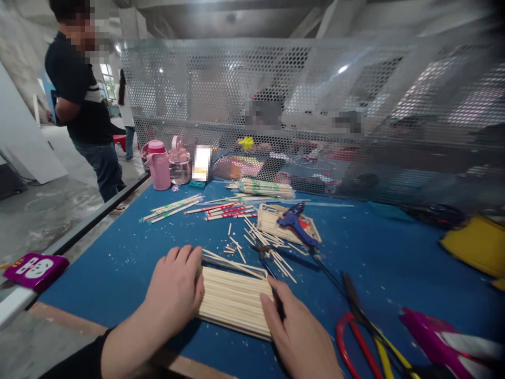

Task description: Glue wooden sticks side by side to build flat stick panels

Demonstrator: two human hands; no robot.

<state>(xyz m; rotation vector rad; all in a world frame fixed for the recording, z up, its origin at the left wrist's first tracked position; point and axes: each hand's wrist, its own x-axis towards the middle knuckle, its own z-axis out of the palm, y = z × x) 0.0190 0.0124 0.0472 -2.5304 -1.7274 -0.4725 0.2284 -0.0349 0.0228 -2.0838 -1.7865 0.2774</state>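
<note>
A flat panel of pale wooden sticks (234, 300) laid side by side is held just above or on the blue table in front of me. My left hand (175, 287) is closed round its left end, fingers bent over the far corner. At the right end my right hand (300, 329) grips it, thumb on top and index finger along the far edge. Loose sticks (232, 261) run along the panel's far side, with a gap below them. Beyond it are cut sticks (282, 266), dark pliers (263, 248) and a blue glue gun (294, 221) resting on a stick frame (268, 218).
Scissors (357, 337) with red and yellow handles lie right of my right hand. Packs of sticks (264, 188), a pink bottle (158, 166) and a perforated metal screen (221, 105) stand behind. A purple power strip (37, 271) sits left; a person (82, 89) stands beyond.
</note>
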